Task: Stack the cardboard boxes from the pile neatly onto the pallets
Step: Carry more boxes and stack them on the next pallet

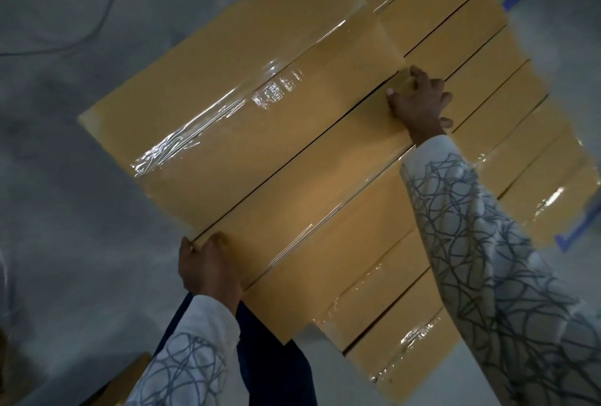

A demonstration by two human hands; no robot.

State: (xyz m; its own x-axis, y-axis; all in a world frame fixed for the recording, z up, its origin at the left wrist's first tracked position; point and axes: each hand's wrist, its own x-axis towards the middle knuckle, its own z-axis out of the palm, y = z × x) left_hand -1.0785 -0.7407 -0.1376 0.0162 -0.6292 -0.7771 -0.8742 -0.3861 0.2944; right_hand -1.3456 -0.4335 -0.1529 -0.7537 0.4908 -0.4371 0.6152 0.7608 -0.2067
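Head view: left hand (208,267) and right hand (419,104) each gripped one end of a long tan cardboard box (309,197). It lay atop stacked tan cardboard boxes (494,103), beside a tape-sealed box (227,87).

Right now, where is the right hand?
In the head view, right of centre: the right hand holds the far end of the near box, between the taped box and the stacked row.

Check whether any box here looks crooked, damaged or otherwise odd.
Nothing is crooked: the box held by the left hand and right hand lies parallel to its neighbour. Only the neighbour's clear tape is wrinkled.
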